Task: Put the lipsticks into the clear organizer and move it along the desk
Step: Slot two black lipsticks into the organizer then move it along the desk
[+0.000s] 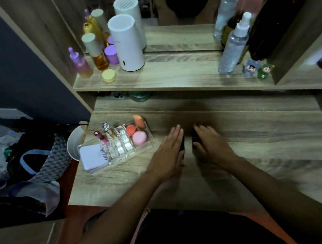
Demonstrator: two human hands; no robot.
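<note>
While both hands rest at the middle of the frame, two dark lipsticks sit between them on the tabletop (254, 131), their long axes running roughly away from the person. The left hand (168, 152) lies flat, fingers (176, 133) stretched out straight alongside one dark tube (182, 144). The right hand (211, 145) curls its fingers (201, 129) about the other (195, 139), though blur keeps me from telling whether either is truly gripped. The clear organizer (117, 148) stands to the left of the hands, near the tabletop's left edge, so the left hand is nearer and the lipsticks must travel leftward. Its front slots look mostly bare; behind them stand a pink-capped tube (100, 137) and a gold one (109, 131). Its right bay holds makeup sponges (137, 133), and a white compact (92, 156) sits at its left end.
</note>
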